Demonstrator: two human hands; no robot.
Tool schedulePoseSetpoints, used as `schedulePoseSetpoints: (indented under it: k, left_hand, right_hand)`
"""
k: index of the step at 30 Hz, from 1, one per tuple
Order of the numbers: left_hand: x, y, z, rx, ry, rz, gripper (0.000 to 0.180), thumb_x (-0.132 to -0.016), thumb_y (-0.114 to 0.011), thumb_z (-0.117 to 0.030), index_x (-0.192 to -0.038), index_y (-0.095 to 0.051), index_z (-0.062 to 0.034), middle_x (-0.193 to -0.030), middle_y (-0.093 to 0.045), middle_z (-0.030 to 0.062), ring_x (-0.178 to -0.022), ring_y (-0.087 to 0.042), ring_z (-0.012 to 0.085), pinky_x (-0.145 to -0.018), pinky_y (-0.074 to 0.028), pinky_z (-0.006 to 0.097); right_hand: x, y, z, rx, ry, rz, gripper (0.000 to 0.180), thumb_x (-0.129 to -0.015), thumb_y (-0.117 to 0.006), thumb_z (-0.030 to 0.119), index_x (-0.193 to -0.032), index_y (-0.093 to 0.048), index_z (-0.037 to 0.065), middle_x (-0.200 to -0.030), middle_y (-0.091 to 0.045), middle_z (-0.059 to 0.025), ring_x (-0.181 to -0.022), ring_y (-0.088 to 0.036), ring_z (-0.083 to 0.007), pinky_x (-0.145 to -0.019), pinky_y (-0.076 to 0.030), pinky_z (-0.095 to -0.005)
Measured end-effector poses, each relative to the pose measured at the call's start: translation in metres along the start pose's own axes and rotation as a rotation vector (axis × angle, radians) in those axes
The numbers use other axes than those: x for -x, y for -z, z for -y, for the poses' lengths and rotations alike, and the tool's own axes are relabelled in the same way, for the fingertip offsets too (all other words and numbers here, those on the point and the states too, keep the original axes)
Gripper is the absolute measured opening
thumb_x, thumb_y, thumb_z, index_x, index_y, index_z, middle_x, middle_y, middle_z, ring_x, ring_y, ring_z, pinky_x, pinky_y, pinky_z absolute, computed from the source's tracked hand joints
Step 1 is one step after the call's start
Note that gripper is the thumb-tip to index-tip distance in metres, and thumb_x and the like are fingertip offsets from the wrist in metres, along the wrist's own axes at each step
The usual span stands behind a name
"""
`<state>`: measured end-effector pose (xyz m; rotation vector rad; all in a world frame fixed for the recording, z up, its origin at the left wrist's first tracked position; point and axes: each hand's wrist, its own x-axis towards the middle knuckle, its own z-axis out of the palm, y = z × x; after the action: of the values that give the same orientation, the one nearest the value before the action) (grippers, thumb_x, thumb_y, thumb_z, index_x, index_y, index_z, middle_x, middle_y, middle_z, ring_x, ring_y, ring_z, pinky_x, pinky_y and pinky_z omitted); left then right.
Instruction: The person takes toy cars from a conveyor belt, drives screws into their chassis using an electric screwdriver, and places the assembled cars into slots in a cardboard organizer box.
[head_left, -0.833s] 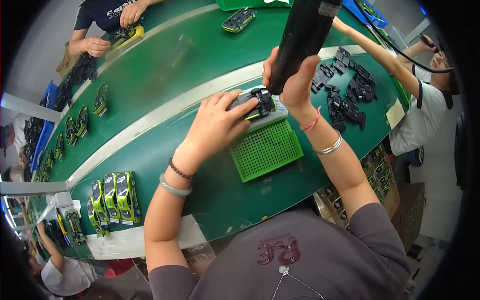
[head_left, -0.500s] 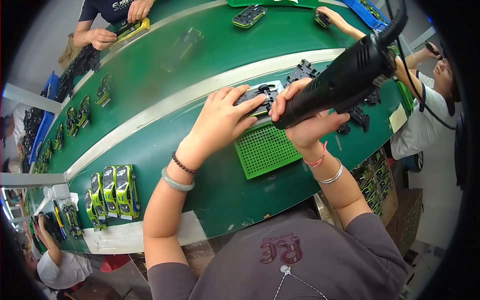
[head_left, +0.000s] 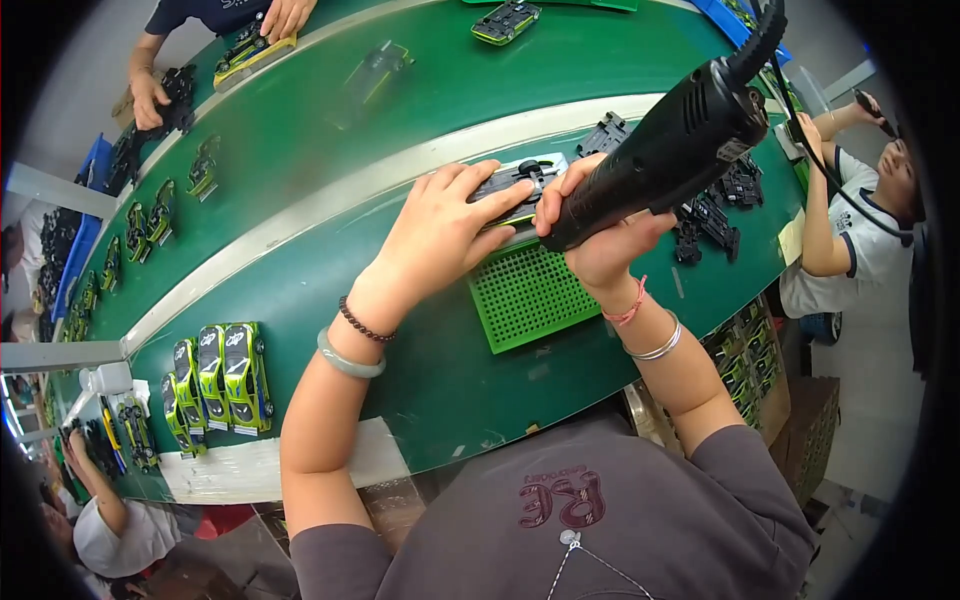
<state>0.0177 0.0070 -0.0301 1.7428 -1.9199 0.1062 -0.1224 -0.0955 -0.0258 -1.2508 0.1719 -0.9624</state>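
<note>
A toy car (head_left: 522,186) lies with its black underside up on the near side of the green table, in what seems to be a pale holder. My left hand (head_left: 440,222) steadies it, fingers laid across the chassis and thumb along the near side. In my right hand (head_left: 600,238) is a black electric screwdriver (head_left: 665,155), gripped round its lower end and leaning up to the right. The screwdriver's tip is hidden behind my fingers, so contact with the car cannot be made out.
A green perforated basket (head_left: 535,298) sits just nearer than the car. Black chassis parts (head_left: 712,222) are heaped to the right. Finished-looking green toy cars (head_left: 240,375) stand at left. A conveyor belt (head_left: 330,150) carries more cars; co-workers sit around. The screwdriver's cable (head_left: 840,195) hangs at right.
My hands keep nearly the same hold; the screwdriver's upper end has dipped slightly left. A co-worker's hand at upper left has moved to black parts. The right co-worker's arm has drawn back from the belt.
</note>
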Motion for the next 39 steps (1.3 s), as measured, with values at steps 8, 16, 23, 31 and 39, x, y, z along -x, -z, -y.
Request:
schedulePoseSetpoints:
  k: [8,16,23,31,39]
  left_hand:
    - [0.002,0.014,0.001,0.185,0.063,0.031,0.059,-0.073,-0.068,-0.031,-0.127,-0.047,-0.0192,-0.124,-0.046,0.0194,-0.111,-0.045,0.0362,-0.095,-0.036,0.043]
    - [0.017,0.052,0.027,0.164,0.268,0.24,0.067,-0.06,-0.077,-0.035,-0.109,-0.051,0.0013,-0.103,-0.057,0.0188,-0.099,-0.052,0.0328,-0.085,-0.042,0.039]
    - [0.019,0.04,0.034,0.156,0.158,0.136,0.053,-0.059,-0.077,-0.031,-0.095,-0.054,0.0002,-0.09,-0.059,0.0177,-0.088,-0.056,0.0335,-0.077,-0.046,0.04]
    - [0.018,0.041,0.034,0.206,0.175,0.14,0.051,-0.057,-0.079,-0.026,-0.096,-0.055,-0.0028,-0.088,-0.059,0.0171,-0.087,-0.056,0.0337,-0.077,-0.046,0.041]
    - [0.016,0.048,0.034,0.326,0.269,0.165,0.048,-0.053,-0.082,-0.022,-0.089,-0.058,-0.0027,-0.082,-0.06,0.0161,-0.084,-0.057,0.0338,-0.075,-0.047,0.04]
  right_hand:
    - [-0.002,-0.01,-0.001,0.139,0.01,-0.032,0.095,-0.057,-0.028,0.091,-0.082,-0.046,0.001,-0.057,-0.048,-0.0081,-0.047,-0.05,-0.0178,-0.044,-0.043,-0.0278]
    - [-0.028,-0.032,0.045,-0.17,0.131,0.056,0.101,-0.054,-0.015,0.094,-0.081,-0.044,0.002,-0.057,-0.05,-0.01,-0.047,-0.051,-0.0198,-0.045,-0.045,-0.0303]
    - [-0.046,-0.083,0.01,-0.024,0.083,0.18,0.1,-0.056,-0.019,0.093,-0.082,-0.047,0.0,-0.058,-0.05,-0.0096,-0.048,-0.052,-0.0186,-0.046,-0.044,-0.0277]
    - [-0.044,-0.082,-0.008,-0.003,0.035,0.223,0.097,-0.057,-0.025,0.091,-0.083,-0.047,0.0,-0.06,-0.05,-0.0086,-0.051,-0.051,-0.0171,-0.049,-0.043,-0.0266]
    - [-0.045,-0.085,-0.023,0.1,-0.08,0.281,0.09,-0.061,-0.032,0.088,-0.081,-0.048,0.002,-0.058,-0.05,-0.0069,-0.05,-0.049,-0.0144,-0.048,-0.04,-0.024]
